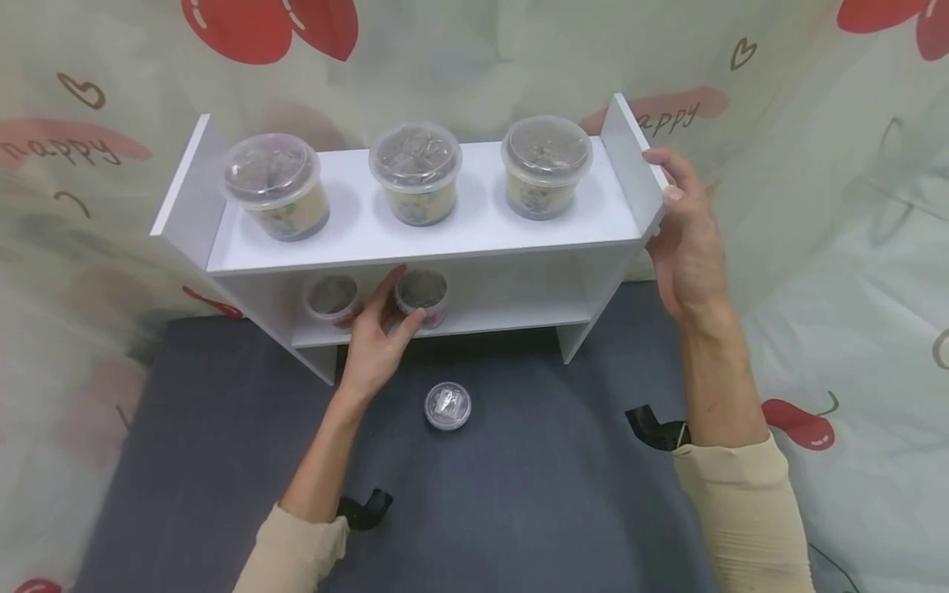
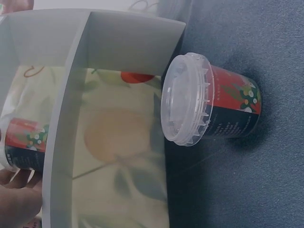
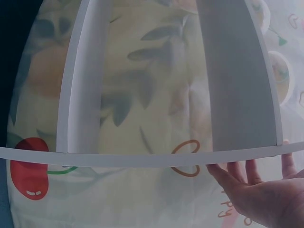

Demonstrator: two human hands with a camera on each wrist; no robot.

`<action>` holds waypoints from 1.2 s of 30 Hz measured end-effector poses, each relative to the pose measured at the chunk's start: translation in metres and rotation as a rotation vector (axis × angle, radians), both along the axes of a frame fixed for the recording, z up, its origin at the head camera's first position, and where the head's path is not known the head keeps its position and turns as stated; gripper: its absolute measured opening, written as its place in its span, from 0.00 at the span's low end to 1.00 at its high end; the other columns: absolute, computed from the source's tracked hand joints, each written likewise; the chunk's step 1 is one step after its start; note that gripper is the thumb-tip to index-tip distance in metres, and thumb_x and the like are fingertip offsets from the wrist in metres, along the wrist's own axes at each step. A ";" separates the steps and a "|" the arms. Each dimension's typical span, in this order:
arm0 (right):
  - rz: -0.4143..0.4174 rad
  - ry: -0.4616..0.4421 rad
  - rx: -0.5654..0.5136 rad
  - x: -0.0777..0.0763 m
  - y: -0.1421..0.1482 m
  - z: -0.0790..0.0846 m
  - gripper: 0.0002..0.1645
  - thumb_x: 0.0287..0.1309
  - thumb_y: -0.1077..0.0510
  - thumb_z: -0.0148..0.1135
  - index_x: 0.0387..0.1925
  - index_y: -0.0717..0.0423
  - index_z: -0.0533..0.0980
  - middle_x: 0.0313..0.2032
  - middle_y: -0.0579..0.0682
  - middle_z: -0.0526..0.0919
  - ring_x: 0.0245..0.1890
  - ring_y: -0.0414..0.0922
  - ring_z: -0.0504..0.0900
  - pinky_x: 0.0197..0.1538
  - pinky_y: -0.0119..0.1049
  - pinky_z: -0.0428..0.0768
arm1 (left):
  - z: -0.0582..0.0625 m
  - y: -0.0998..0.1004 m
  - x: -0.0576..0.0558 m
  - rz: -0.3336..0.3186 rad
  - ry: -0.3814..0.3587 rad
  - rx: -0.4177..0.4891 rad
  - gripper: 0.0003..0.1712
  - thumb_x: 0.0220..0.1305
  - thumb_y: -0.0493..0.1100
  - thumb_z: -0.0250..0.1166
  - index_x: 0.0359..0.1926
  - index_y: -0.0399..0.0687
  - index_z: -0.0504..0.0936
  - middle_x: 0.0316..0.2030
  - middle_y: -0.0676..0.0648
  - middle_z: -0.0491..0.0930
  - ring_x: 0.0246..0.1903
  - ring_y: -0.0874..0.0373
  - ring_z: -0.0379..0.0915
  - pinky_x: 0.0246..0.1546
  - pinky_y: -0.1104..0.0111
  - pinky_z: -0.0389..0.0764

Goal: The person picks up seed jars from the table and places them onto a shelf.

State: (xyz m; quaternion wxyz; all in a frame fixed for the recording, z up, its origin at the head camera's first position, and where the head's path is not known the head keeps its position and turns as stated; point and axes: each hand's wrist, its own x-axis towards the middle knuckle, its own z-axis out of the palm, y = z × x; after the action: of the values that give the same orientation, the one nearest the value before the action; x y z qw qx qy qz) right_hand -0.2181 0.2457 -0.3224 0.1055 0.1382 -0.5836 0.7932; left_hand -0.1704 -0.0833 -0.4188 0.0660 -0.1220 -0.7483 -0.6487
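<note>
A small lidded tub with a red and dark label stands on the lower level of a white two-level shelf. My left hand grips this tub, thumb and fingers on its sides; in the left wrist view the fingers lie along its label. Just left of that hand is another small tub on the same level. At the shelf's upper right, my right hand holds the side panel. In the right wrist view, several fingertips touch the panel's outer face.
Three larger lidded tubs stand spaced along the top level. One more small tub, clear-lidded, stands on the dark grey surface in front of the shelf. A cherry-printed curtain hangs behind and at the sides.
</note>
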 end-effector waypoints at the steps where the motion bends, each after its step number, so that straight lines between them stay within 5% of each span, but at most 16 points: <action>1: -0.003 -0.001 0.002 0.000 0.000 0.000 0.25 0.60 0.50 0.50 0.58 0.50 0.73 0.61 0.56 0.67 0.59 0.52 0.67 0.55 0.51 0.62 | 0.000 0.000 0.000 -0.001 -0.002 -0.001 0.36 0.65 0.28 0.62 0.72 0.29 0.59 0.68 0.28 0.62 0.68 0.38 0.61 0.66 0.52 0.64; 11: -0.003 -0.002 0.004 0.001 0.000 0.000 0.25 0.61 0.50 0.50 0.58 0.50 0.73 0.62 0.56 0.67 0.59 0.52 0.67 0.56 0.51 0.62 | -0.006 -0.001 0.004 -0.018 -0.022 0.035 0.39 0.67 0.29 0.61 0.74 0.32 0.54 0.72 0.33 0.57 0.69 0.41 0.60 0.66 0.54 0.65; 14: -0.005 -0.009 -0.006 0.001 0.000 -0.001 0.25 0.61 0.50 0.50 0.58 0.50 0.73 0.61 0.56 0.67 0.58 0.52 0.67 0.55 0.51 0.62 | -0.019 -0.002 0.006 0.004 -0.022 0.061 0.39 0.67 0.29 0.60 0.75 0.35 0.54 0.72 0.35 0.58 0.68 0.42 0.61 0.63 0.54 0.69; 20: -0.008 -0.011 -0.007 0.001 0.000 0.000 0.25 0.60 0.50 0.50 0.59 0.50 0.73 0.62 0.56 0.67 0.59 0.52 0.67 0.56 0.51 0.62 | -0.044 -0.002 0.011 0.054 0.087 0.152 0.39 0.64 0.24 0.61 0.73 0.33 0.58 0.68 0.34 0.63 0.67 0.43 0.63 0.65 0.51 0.64; 36: -0.016 -0.005 0.020 0.001 0.001 0.000 0.25 0.61 0.49 0.49 0.59 0.49 0.73 0.64 0.54 0.66 0.61 0.53 0.65 0.57 0.51 0.61 | -0.063 -0.009 0.036 0.116 0.212 0.278 0.27 0.60 0.21 0.63 0.61 0.26 0.71 0.56 0.28 0.75 0.56 0.39 0.73 0.57 0.55 0.74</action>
State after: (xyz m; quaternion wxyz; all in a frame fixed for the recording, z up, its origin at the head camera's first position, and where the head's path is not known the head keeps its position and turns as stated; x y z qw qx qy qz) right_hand -0.2168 0.2462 -0.3222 0.1089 0.1327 -0.5926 0.7870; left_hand -0.1340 -0.0927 -0.4816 0.1980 -0.1359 -0.6461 -0.7245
